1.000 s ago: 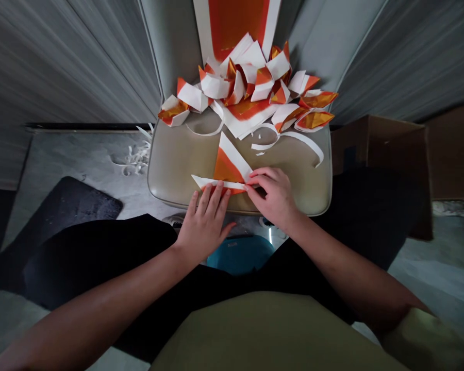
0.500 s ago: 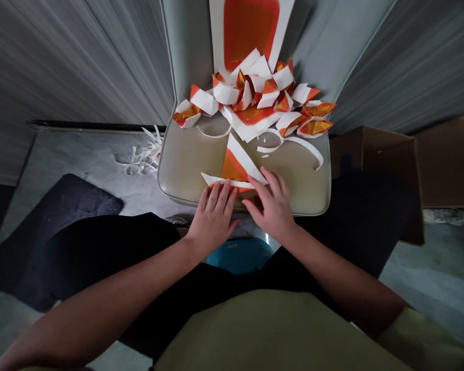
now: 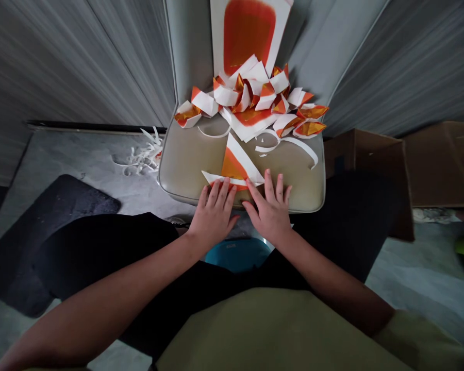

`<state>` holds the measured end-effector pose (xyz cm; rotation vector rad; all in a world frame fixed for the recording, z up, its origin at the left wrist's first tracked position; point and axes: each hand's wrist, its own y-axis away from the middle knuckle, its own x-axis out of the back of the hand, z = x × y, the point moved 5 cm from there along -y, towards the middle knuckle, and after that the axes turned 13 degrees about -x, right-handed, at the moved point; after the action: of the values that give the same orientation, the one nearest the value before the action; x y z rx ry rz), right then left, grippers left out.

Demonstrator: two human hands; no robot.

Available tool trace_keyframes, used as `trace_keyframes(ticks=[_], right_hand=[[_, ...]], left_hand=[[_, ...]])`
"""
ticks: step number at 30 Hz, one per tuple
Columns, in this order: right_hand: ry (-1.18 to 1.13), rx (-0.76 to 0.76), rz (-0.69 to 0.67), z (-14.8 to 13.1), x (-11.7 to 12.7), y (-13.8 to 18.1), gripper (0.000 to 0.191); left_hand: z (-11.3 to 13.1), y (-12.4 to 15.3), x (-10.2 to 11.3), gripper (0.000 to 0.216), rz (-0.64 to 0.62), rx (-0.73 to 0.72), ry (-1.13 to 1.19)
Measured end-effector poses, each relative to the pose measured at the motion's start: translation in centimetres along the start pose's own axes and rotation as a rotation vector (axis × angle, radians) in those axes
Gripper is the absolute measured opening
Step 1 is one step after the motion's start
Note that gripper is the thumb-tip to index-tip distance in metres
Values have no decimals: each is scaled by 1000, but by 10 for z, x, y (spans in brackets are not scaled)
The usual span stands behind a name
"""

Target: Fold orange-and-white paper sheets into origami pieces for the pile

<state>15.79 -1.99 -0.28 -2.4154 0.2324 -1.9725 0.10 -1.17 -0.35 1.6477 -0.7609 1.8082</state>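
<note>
A partly folded orange and white paper [image 3: 235, 166] lies on the near part of a beige chair seat [image 3: 185, 154]. My left hand [image 3: 214, 215] lies flat with its fingers stretched out, the fingertips pressing on the paper's near edge. My right hand [image 3: 269, 207] is flat and open beside it, fingers spread on the seat, the index finger touching the paper's right corner. Several folded orange and white paper pieces [image 3: 255, 95] are heaped at the back of the seat.
A large orange and white sheet [image 3: 247, 31] leans against the chair back. White paper strips [image 3: 290, 144] curl on the seat and more strips [image 3: 141, 154] lie on the floor at the left. A cardboard box [image 3: 371, 154] stands right. A blue tub [image 3: 237, 253] sits below the seat.
My right hand went from a pinch at the paper's right corner to lying flat with fingers spread. The left hand has stayed pressed on the paper.
</note>
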Motion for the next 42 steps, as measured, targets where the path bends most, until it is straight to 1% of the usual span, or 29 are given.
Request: trace_keyframes(ticks=[4, 12, 18, 21, 23, 25, 27, 29, 34, 42], right_hand=[[17, -7, -9, 3, 2, -1, 59], [3, -69, -23, 15, 2, -6, 60], [-20, -147, 7, 38, -2, -7, 70], [-74, -195, 38, 44, 0, -6, 75], [-110, -180, 68, 39, 5, -4, 74], [-119, -86, 66, 25, 8, -2, 70], [-93, 30, 7, 8, 6, -1, 62], [-71, 76, -30, -1, 3, -1, 57], [-47, 96, -33, -3, -2, -5, 53], [-61, 81, -8, -2, -4, -8, 52]], left_hand=[[0, -1, 0, 75, 6, 3, -5], [0, 0, -1, 74, 8, 6, -5], [1, -1, -2, 74, 13, 4, -10], [0, -1, -4, 75, 23, 7, -13], [0, 0, -5, 76, 29, 5, -16], [1, 0, -6, 76, 35, 3, -18], [1, 0, -7, 76, 42, 4, -23], [1, 0, -8, 76, 53, 7, -35], [1, 0, -11, 75, 87, 32, -57], [-1, -2, -16, 75, 50, 109, -48]])
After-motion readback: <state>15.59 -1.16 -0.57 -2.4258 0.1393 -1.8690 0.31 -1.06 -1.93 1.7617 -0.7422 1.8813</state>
